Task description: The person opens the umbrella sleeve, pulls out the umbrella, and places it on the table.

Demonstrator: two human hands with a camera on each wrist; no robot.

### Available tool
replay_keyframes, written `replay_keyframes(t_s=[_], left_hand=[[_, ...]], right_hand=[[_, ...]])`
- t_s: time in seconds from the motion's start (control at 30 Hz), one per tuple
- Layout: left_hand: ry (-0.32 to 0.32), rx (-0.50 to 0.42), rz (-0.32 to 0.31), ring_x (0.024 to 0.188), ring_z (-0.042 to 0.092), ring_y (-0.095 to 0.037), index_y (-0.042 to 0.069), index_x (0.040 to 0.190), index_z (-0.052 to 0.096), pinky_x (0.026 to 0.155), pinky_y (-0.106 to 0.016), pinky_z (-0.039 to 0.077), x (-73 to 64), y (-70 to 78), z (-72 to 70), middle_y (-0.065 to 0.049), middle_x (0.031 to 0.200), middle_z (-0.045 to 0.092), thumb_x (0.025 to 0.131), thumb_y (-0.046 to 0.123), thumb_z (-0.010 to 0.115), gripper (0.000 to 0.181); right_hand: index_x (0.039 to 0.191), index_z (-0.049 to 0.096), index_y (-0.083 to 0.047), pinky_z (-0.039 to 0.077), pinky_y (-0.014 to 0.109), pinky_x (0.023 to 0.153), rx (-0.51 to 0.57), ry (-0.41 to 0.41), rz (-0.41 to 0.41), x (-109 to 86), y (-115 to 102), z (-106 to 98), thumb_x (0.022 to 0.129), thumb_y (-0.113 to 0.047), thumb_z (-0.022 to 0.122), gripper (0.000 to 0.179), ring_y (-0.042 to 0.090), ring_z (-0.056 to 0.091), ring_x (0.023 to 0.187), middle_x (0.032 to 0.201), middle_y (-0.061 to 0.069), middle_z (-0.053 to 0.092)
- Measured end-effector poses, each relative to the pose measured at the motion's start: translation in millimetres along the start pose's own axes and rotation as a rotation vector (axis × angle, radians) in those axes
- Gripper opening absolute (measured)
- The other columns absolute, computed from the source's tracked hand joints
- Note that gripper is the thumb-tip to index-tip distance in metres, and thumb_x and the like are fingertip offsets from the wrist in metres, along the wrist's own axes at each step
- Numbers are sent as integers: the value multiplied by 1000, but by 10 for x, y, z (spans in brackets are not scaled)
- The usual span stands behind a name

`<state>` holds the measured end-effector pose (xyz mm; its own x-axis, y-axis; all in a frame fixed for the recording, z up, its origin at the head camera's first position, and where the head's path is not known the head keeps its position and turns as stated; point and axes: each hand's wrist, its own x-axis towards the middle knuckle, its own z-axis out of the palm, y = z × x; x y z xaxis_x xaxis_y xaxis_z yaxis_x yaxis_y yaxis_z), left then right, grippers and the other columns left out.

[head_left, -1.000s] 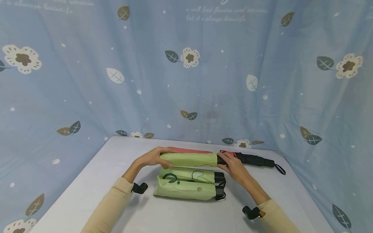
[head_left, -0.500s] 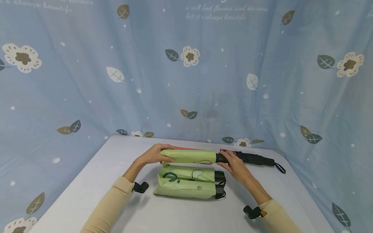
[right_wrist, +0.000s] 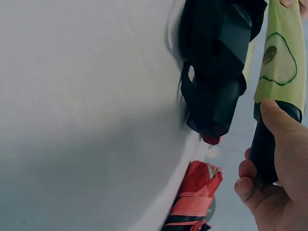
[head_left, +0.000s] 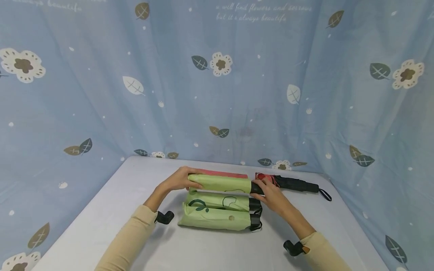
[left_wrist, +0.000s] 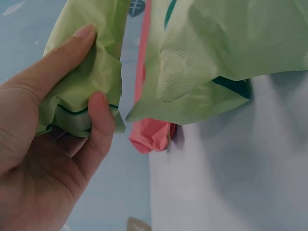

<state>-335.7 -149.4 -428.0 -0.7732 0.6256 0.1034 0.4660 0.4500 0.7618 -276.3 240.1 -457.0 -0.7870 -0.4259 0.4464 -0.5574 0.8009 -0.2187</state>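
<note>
A folded umbrella in a light green sleeve (head_left: 220,183) is held level above the table in both hands. My left hand (head_left: 178,179) grips the sleeve's left end; in the left wrist view the thumb and fingers pinch the green fabric (left_wrist: 84,86). With my right hand (head_left: 272,195) I hold its black handle (right_wrist: 264,149), thumb close to the sleeve's edge. Just in front lie two more green-sleeved umbrellas side by side, a farther one (head_left: 217,202) and a nearer one (head_left: 217,220), their black handles pointing right.
Behind the held umbrella, a pink-red item (head_left: 220,173) shows partly on the white table (head_left: 203,252). To its right lies a folded black and red umbrella (head_left: 295,184) with a wrist loop. A blue patterned curtain (head_left: 237,94) surrounds the table's back and sides.
The held umbrella rose slightly, then its handle end dipped, so it slopes a little down to the right. More of the pink-red item shows than half a second ago. Both grips stay.
</note>
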Motion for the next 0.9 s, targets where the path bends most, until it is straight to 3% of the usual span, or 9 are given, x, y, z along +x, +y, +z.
replay_keyframes(t_s=[0.17,0.33,0.47,0.63,0.9], left_hand=[[-28,-19,-20,62,66,-28,18,134,60,64,-56,56,-16,4,37,-6,106,69,83,31,79,56],[-35,-54,-36,65,67,-30,17,136,58,66,-53,57,-45,18,42,-8,112,67,83,30,79,58],[-6,-39,19,83,69,-27,18,132,61,78,-48,57,-64,10,4,-7,121,66,83,29,79,53],[30,30,106,107,63,-19,18,124,67,95,-41,51,-87,-28,-37,-4,122,68,86,26,76,40],[50,36,115,94,62,-12,16,120,70,80,-29,51,-117,-46,-41,-5,116,70,88,20,75,33]], right_hand=[[130,60,-8,45,24,55,-68,41,-61,-26,8,39,86,-29,75,50,9,49,62,101,9,60],[132,58,-9,49,28,58,-95,70,-86,-65,51,58,89,-30,72,49,12,56,67,101,9,62],[132,59,-10,55,39,66,-99,91,-83,-90,86,39,88,-28,73,50,19,63,74,106,11,63],[131,60,-7,57,46,69,-99,99,-77,-108,133,16,86,-28,75,52,26,67,80,113,15,64],[130,61,-8,57,43,71,-88,90,-70,-127,163,-25,87,-28,74,49,27,68,86,116,15,64]])
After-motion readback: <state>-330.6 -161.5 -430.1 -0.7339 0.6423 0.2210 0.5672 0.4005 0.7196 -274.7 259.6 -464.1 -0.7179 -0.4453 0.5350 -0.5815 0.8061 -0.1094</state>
